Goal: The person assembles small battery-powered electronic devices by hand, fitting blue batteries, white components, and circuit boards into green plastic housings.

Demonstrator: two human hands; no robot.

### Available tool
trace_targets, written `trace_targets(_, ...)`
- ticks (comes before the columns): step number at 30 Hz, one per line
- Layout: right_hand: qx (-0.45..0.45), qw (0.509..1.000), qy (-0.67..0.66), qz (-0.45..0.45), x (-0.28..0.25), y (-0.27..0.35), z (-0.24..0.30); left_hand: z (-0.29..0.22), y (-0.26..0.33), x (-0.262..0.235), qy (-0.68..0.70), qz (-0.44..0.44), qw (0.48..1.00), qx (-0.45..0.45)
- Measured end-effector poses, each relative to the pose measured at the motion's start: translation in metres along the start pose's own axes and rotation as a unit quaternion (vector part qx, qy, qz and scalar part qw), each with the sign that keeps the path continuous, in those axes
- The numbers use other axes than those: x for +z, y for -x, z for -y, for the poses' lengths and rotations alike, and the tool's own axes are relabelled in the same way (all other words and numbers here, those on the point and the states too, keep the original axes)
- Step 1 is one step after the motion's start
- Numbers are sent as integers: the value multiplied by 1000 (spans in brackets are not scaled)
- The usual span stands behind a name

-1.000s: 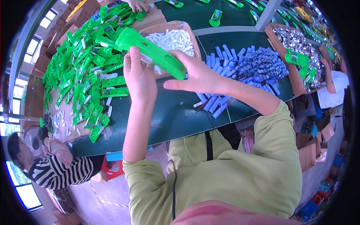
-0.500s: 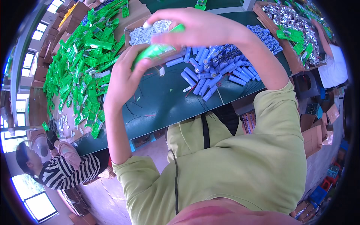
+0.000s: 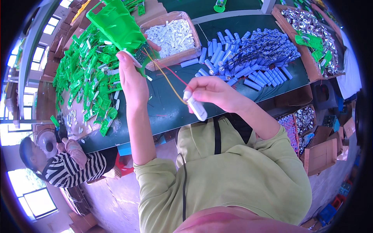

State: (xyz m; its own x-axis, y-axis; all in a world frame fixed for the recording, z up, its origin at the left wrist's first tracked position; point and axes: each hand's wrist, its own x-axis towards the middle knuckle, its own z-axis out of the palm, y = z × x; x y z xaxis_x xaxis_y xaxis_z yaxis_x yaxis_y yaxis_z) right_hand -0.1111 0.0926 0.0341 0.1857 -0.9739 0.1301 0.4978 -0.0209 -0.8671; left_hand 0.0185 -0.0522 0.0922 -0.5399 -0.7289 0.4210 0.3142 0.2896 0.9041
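Observation:
My left hand (image 3: pixel 135 85) grips a bright green plastic housing (image 3: pixel 118 25), raised over the far left part of the bench. A small circuit board (image 3: pixel 141 53) shows at the housing's lower end, beside my thumb. Red and yellow wires (image 3: pixel 168 80) stretch from there to my right hand (image 3: pixel 214 92). Closed above the bench's near edge, that hand pinches a small white plastic part (image 3: pixel 198 108) near the wire ends. My left palm and thumb hide some of the housing's lower end.
A cardboard box of small white parts (image 3: pixel 173 37) stands beyond my hands. Blue cylindrical cells (image 3: pixel 248 58) with dark leads are heaped to its right. Green housings (image 3: pixel 87 73) pile up at left. Shiny metal parts (image 3: pixel 311 37) fill a box at far right. A person in stripes (image 3: pixel 79 169) sits at left.
My right hand has come down toward me from above the bench and now pinches the white part. My left hand holds the green housing upward, with the wires drawn out between both hands.

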Motion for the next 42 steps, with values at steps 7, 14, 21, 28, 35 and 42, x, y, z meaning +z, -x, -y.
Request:
trace_targets(7, 72, 981, -174, -54, 11, 1, 13, -1, 4, 1, -189, -64, 979, 33)
trace_targets(14, -84, 973, 167, -137, 4, 2, 46, 13, 11, -14, -216, -107, 970, -29)
trace_targets(21, -241, 953, 164, -78, -23, -4, 79, 35, 32, -15, -32, -29, 988, -148)
trace_targets(28, -165, 982, 71, -62, -20, -25, 62, 50, 57, 5, -122, 22, 992, -32)
trace_targets(35, -227, 918, 199, -257, -25, -43, 31, 51, 65, 22, -266, 55, 963, 6)
trace_targets(42, -314, 834, 203, -406, -42, -55, 6, 62, 73, 30, -381, 53, 923, 31)
